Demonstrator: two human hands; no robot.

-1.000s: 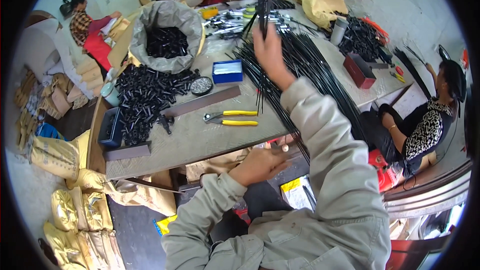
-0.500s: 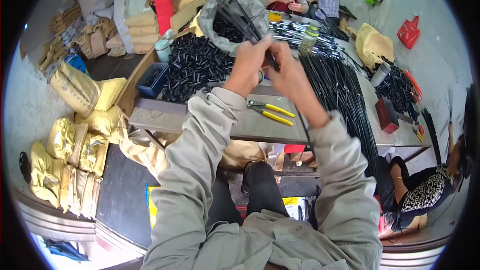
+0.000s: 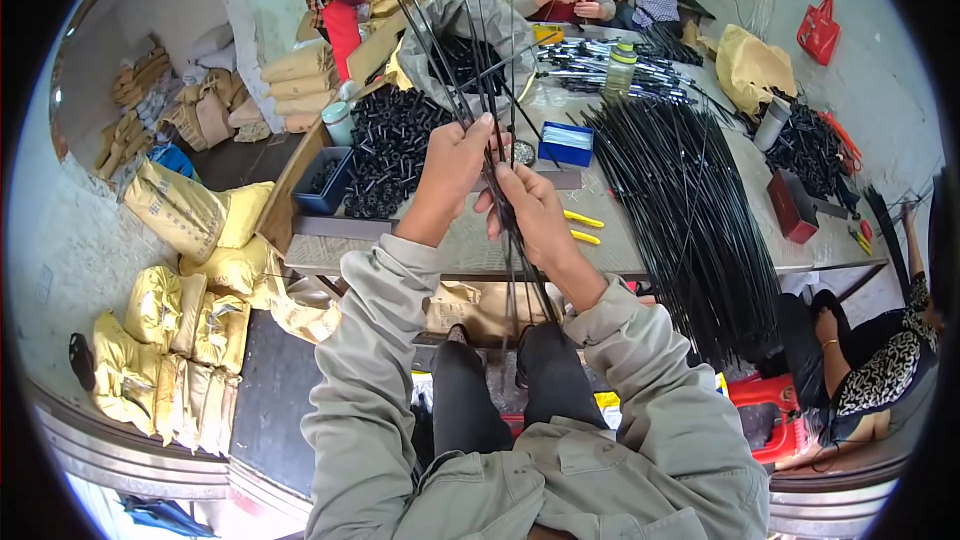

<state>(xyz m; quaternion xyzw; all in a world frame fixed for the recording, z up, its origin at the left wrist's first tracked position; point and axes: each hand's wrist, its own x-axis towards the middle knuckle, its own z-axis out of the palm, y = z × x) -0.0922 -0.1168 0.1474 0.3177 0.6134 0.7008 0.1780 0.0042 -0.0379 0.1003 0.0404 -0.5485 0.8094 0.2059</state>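
Note:
Several thin black rods (image 3: 514, 255) stand tilted in front of me, their upper ends fanned apart and their lower ends hanging past the table's front edge. My left hand (image 3: 450, 175) is closed around them at mid-length, thumb up. Just below and to its right, my right hand (image 3: 537, 218) has its fingers curled around the same rods. Yellow-handled pliers (image 3: 583, 218) lie on the table beside my right wrist, their jaws hidden behind that hand. A large pile of similar black rods (image 3: 680, 210) spreads out to the right.
Short black tubular parts (image 3: 395, 145) are heaped left of my hands, next to a blue bin (image 3: 325, 190). Behind are a blue box (image 3: 567, 145), a grey bag-lined container (image 3: 425, 75) and a bottle (image 3: 620, 68). Co-workers sit across the table and at the right.
Both hands have come lower, and the rods, bunched together before, now fan out above and hang below them. My view has shifted, bringing the blue box out from behind my hands.

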